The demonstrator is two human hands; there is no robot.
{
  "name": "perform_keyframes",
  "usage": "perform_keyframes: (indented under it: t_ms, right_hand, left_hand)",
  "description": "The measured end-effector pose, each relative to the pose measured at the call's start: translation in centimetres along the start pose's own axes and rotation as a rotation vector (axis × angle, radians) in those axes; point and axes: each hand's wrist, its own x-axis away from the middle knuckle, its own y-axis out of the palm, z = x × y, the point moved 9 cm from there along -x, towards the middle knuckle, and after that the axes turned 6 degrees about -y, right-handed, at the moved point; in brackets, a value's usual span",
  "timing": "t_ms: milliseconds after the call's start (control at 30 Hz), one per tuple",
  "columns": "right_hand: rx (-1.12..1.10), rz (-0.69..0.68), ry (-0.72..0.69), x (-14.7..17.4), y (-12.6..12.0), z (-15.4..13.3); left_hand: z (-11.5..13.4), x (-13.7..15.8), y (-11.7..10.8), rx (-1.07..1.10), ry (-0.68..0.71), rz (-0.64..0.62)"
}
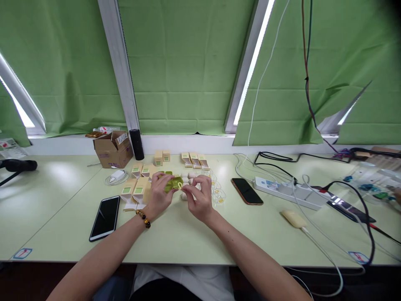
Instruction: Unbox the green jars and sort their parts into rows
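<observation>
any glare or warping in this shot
Head view: bright strips of daylight between the green blinds blow out white; soft glare patches lie on the table; wide-angle warping splays the window frames outward; the small green item in the left hand looks slightly soft.
</observation>
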Motion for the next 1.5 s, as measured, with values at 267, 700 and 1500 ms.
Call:
perform_keyframes:
  t_ms: [267,700,1500]
  right_hand:
    - [-0.147,0.096,0.142,-1.1,-1.1,1.7]
    - [0.156,-0.620,0.364,1.3,6.7,6.5]
    - [0.391,-0.960,0.398,1.6,12.0,8.8]
  left_hand:
    - [-2.1,-0.7,-1.6,0.183,-0.246,0.094]
    - [-7.3,0.4,2.4,1.001,-0.847,0.047]
    - [-7.6,1.1,3.0,1.283,-0.991,0.073]
